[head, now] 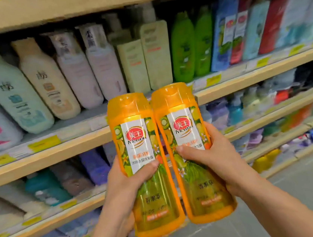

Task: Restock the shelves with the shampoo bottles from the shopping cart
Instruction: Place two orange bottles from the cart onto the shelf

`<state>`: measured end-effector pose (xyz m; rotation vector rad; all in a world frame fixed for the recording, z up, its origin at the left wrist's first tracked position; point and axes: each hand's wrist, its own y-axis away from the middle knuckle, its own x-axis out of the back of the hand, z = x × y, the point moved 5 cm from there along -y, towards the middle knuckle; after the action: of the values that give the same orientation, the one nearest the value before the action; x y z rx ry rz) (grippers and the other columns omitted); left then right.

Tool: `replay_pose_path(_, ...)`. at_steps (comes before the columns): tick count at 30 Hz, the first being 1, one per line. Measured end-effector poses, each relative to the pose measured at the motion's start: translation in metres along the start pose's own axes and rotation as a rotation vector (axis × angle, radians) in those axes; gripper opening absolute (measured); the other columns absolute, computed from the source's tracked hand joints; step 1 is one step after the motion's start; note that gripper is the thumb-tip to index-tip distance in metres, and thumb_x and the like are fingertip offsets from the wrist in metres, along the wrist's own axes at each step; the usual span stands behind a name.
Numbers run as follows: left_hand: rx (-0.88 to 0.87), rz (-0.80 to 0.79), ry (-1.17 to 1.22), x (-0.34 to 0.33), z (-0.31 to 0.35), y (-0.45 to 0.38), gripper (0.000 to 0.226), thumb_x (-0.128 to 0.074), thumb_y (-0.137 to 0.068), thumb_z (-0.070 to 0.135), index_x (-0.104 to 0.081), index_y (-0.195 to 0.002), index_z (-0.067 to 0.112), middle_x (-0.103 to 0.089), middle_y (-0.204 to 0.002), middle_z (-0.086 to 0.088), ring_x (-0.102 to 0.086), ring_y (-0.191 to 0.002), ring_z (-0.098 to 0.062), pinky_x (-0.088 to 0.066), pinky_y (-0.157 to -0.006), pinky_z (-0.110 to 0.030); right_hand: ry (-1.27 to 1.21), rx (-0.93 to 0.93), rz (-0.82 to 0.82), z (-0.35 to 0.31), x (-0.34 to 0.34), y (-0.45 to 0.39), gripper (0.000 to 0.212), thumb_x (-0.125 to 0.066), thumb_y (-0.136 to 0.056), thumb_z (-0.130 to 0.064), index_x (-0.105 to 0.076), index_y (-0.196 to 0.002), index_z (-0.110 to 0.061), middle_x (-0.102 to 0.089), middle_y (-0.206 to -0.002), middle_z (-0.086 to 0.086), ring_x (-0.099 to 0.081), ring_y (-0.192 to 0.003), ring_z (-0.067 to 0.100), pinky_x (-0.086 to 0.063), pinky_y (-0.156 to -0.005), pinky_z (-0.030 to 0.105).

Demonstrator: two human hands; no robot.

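Note:
Two identical orange shampoo bottles with white fruit labels stand upright side by side in front of me, their sides touching. My left hand (124,185) grips the left orange bottle (138,140) around its middle. My right hand (212,158) grips the right orange bottle (181,119) the same way. Both bottles are held in the air in front of the wooden shelf (245,79) at its edge. The shopping cart is out of view.
The upper shelf holds pale, cream, green, blue and red bottles packed closely. Lower shelves (39,164) carry more blurred bottles with yellow price tags (43,143) along their edges. A grey floor (308,188) shows at the lower right.

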<state>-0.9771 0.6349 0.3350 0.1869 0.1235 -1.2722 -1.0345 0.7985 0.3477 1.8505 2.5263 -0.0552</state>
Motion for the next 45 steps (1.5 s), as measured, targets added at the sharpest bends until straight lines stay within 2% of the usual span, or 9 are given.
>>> replay_pose_path(3,-0.028,-0.02,-0.041,-0.053,0.005,-0.028,0.062,-0.08,-0.046,0.014,-0.061,-0.104,0.026,-0.072,-0.099,-0.003,-0.067,-0.092,-0.029,-0.051,-0.084,-0.055,-0.003,0.045,0.049,-0.016,0.054,-0.018,0.058,-0.078,-0.049,-0.032,-0.054,-0.101,-0.03,-0.071,-0.093,-0.005,-0.068,-0.084,0.012,-0.056,-0.076,0.037)
replay_pose_path(7,-0.076,-0.053,-0.06,-0.102,0.012,-0.059,0.055,-0.075,-0.049,0.018,-0.061,-0.101,0.028,-0.073,-0.098,-0.001,-0.068,-0.091,-0.027,-0.053,-0.08,-0.049,-0.015,0.112,0.097,-0.031,0.103,-0.037,0.062,-0.075,-0.04,-0.041,-0.055,-0.098,-0.032,-0.072,-0.088,-0.009,-0.068,-0.079,0.01,-0.058,-0.066,0.029)
replay_pose_path(14,-0.204,-0.155,-0.085,-0.182,0.037,-0.12,0.057,-0.082,-0.046,0.02,-0.059,-0.098,0.03,-0.073,-0.094,0.003,-0.07,-0.084,-0.019,-0.056,-0.069,-0.041,-0.027,0.247,0.167,-0.061,0.174,-0.089,0.056,-0.087,-0.048,-0.031,-0.057,-0.095,-0.035,-0.073,-0.086,-0.01,-0.069,-0.076,0.01,-0.055,-0.058,0.022)
replay_pose_path(18,-0.337,-0.217,-0.088,-0.221,0.061,-0.152,0.054,-0.081,-0.045,0.018,-0.06,-0.092,0.034,-0.073,-0.092,0.007,-0.07,-0.081,-0.014,-0.056,-0.059,-0.026,-0.039,0.363,0.202,-0.087,0.207,-0.118,0.053,-0.084,-0.05,-0.03,-0.056,-0.095,-0.035,-0.073,-0.084,-0.011,-0.069,-0.075,0.008,-0.052,-0.055,0.018)
replay_pose_path(24,-0.51,-0.276,-0.169,-0.271,0.095,-0.183,0.06,-0.078,-0.036,0.037,-0.059,-0.092,0.044,-0.072,-0.096,0.011,-0.069,-0.087,-0.013,-0.057,-0.067,-0.033,-0.056,0.508,0.206,-0.122,0.25,-0.154,0.045,-0.075,-0.053,-0.022,-0.057,-0.091,-0.037,-0.073,-0.083,-0.012,-0.069,-0.073,0.008,-0.052,-0.054,0.017)
replay_pose_path(31,-0.605,-0.21,-0.207,-0.321,0.122,-0.202,0.058,-0.078,-0.037,0.037,-0.059,-0.092,0.045,-0.072,-0.095,0.011,-0.069,-0.086,-0.012,-0.057,-0.064,-0.026,-0.048,0.6,0.111,-0.153,0.296,-0.195,0.046,-0.076,-0.051,-0.022,-0.058,-0.089,-0.04,-0.072,-0.085,-0.012,-0.069,-0.076,0.008,-0.053,-0.057,0.018)
replay_pose_path(35,-0.597,-0.051,-0.209,-0.346,0.133,-0.204,0.064,-0.079,-0.027,0.043,-0.06,-0.088,0.046,-0.072,-0.092,0.009,-0.069,-0.085,-0.015,-0.056,-0.067,-0.037,-0.062,0.636,-0.051,-0.178,0.324,-0.214,0.052,-0.08,-0.043,-0.03,-0.059,-0.09,-0.042,-0.073,-0.088,-0.008,-0.07,-0.077,0.01,-0.054,-0.058,0.02)
replay_pose_path(39,-0.593,0.088,-0.171,-0.361,0.148,-0.204,0.062,-0.078,-0.018,0.04,-0.064,-0.078,0.044,-0.074,-0.08,0.006,-0.07,-0.071,-0.016,-0.054,-0.054,-0.028,-0.084,0.657,-0.222,-0.206,0.343,-0.228,0.058,-0.078,-0.042,-0.031,-0.058,-0.095,-0.04,-0.073,-0.091,-0.004,-0.07,-0.081,0.014,-0.054,-0.061,0.022)
replay_pose_path(45,-0.684,0.115,-0.159,-0.381,0.194,-0.195,0.065,-0.077,-0.018,0.03,-0.062,-0.081,0.033,-0.074,-0.075,0.0,-0.07,-0.065,-0.018,-0.053,-0.046,-0.025,-0.115,0.711,-0.404,-0.259,0.349,-0.239,0.051,-0.077,-0.04,-0.034,-0.061,-0.088,-0.041,-0.073,-0.087,-0.003,-0.07,-0.076,0.014,-0.054,-0.057,0.022)
